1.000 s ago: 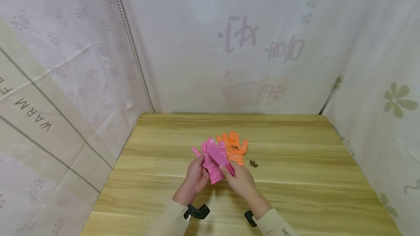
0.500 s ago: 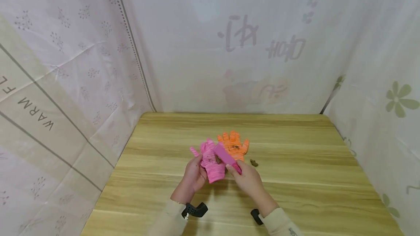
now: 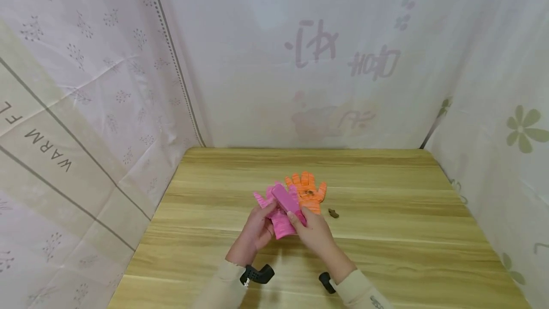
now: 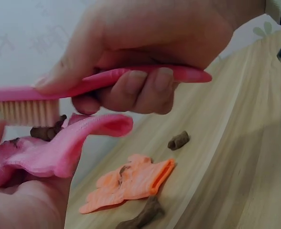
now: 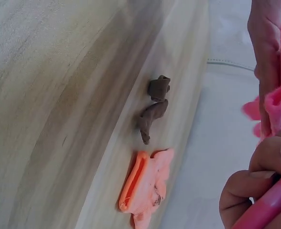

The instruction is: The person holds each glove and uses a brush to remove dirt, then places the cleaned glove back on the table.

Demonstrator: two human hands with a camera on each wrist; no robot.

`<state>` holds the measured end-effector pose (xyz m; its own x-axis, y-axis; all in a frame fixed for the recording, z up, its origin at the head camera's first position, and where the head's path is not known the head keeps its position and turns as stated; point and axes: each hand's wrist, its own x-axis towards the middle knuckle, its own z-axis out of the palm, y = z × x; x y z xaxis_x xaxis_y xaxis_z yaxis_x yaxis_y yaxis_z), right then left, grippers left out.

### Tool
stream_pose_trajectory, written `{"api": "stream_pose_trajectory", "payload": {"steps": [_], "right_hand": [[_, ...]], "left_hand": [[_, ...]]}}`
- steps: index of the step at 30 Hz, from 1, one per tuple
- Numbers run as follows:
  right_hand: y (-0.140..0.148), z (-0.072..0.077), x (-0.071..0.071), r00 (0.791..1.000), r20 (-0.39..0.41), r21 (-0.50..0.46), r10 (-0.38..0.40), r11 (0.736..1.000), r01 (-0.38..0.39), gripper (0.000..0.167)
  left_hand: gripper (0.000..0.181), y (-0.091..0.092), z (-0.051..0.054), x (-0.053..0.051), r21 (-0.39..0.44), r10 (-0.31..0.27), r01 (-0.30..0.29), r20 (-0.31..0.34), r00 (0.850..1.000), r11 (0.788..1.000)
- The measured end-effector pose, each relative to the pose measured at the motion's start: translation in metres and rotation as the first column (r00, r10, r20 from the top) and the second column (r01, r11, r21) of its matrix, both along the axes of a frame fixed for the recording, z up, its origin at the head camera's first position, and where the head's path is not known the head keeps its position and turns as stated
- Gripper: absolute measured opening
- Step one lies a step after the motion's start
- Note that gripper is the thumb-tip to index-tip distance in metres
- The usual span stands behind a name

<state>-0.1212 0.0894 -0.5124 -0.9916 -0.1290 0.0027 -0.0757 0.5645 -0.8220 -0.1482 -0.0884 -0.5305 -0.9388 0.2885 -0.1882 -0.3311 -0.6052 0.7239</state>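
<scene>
My left hand (image 3: 257, 228) holds a pink knitted glove (image 3: 283, 228) from below and along its left side, thumb on top. In my right hand (image 3: 316, 232) is a pink brush (image 3: 285, 198), gripped by its handle with the bristle side facing down. In the left wrist view the pale bristles (image 4: 33, 112) are just over the glove, beside a dark brown lump (image 4: 45, 133) lying on it. Whether the bristles touch the glove is hard to tell. The brush head covers much of the glove in the head view.
An orange glove (image 3: 305, 190) with dark smudges lies flat on the wooden table (image 3: 386, 232), beyond the pink glove. In the right wrist view, two brown pieces, one curled (image 5: 158, 88) and one longer (image 5: 152, 119), lie near it. Patterned cloth walls (image 3: 257, 85) surround the table.
The brush went right, toward the glove's edge, uncovering a brown patch, then came back left over the glove. The left hand kept hold of the glove, shifting slightly. The orange glove stayed put.
</scene>
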Motion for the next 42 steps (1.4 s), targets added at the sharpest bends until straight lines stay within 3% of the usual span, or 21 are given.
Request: {"api": "stream_pose_trajectory", "payload": {"steps": [8,21,28,32,42], "right_hand": [[0.010,-0.007,-0.003,0.999,0.002,0.107,-0.050,0.993,0.050,0.041],[0.017,-0.013,-0.006,0.998,0.006,0.103,-0.067,0.993,0.066,0.044],[0.003,-0.002,-0.002,0.998,-0.003,0.054,-0.070,0.996,0.070,0.042],[-0.008,0.002,0.000,0.999,-0.008,0.093,-0.043,0.995,0.044,0.037],[0.004,-0.014,-0.003,0.998,-0.013,0.156,-0.063,0.986,0.064,0.040]], "left_hand": [[0.041,-0.001,-0.001,0.000,-0.073,0.050,-0.051,-0.020,0.999,0.996],[0.040,-0.001,-0.005,-0.002,-0.071,0.089,-0.089,0.005,0.996,0.994],[0.042,-0.001,-0.006,-0.002,-0.077,0.049,-0.050,-0.017,0.999,0.996],[0.042,0.000,-0.002,0.000,-0.088,0.012,-0.014,-0.031,0.999,0.996],[0.044,-0.003,-0.005,0.000,-0.099,0.037,-0.037,-0.003,0.999,0.994]]}}
